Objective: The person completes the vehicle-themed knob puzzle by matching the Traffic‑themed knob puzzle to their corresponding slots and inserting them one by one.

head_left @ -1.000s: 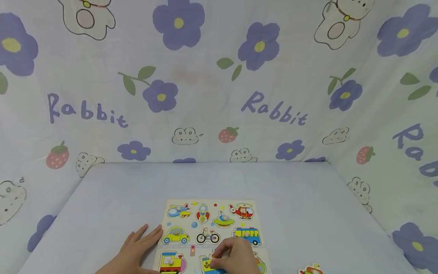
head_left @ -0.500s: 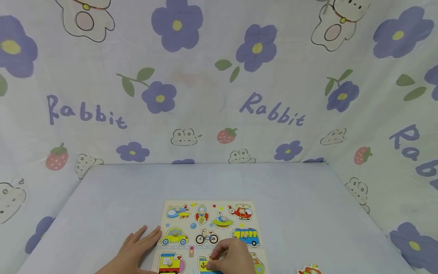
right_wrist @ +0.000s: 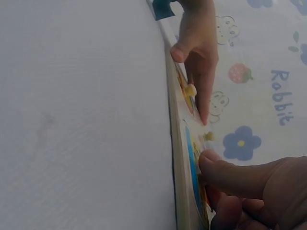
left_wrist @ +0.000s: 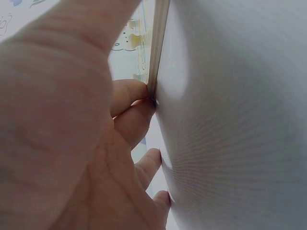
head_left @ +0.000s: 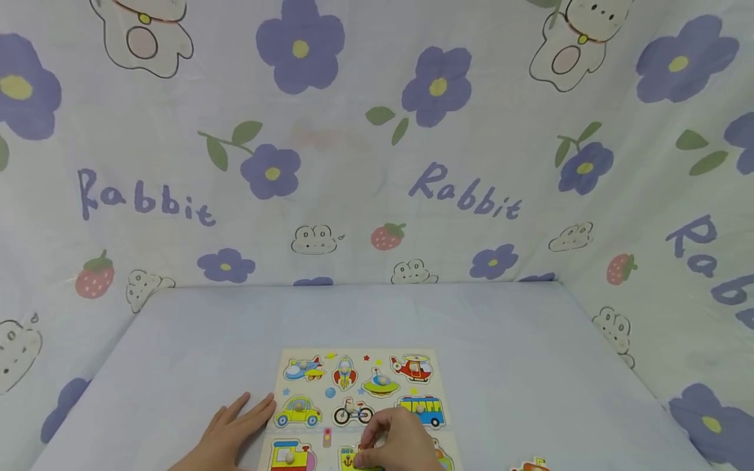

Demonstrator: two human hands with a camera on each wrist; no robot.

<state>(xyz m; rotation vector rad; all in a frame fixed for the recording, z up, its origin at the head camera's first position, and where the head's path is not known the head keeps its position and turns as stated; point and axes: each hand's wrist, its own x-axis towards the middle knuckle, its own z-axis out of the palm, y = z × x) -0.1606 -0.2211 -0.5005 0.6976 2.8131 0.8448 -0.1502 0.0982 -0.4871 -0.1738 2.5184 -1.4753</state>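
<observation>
A wooden knob puzzle board [head_left: 385,356] with vehicle pieces lies at the front of the table. My right hand [head_left: 403,445] pinches the yellow and blue ship puzzle piece [head_left: 347,460] with thumb and fingers, low over the board's bottom row. In the right wrist view the thumb of this right hand [right_wrist: 240,184] rests right at the piece, whose blue edge [right_wrist: 193,160] lies close against the board. At the board's left edge, my left hand [head_left: 226,435] lies with fingers extended; its fingertips touch that edge in the left wrist view, where the left hand [left_wrist: 115,167] looks relaxed.
The board carries a plane [head_left: 303,369], rocket [head_left: 344,376], helicopter [head_left: 414,369], car [head_left: 298,412], bicycle [head_left: 353,413], bus [head_left: 427,412] and train [head_left: 291,456]. A loose red and orange piece [head_left: 531,466] lies to the right on the pale table [head_left: 518,353]. Patterned cloth walls [head_left: 330,196] stand behind.
The scene has shifted slightly down and left in the head view. Both hands keep nearly the same place against the board, the right one still at the ship piece.
</observation>
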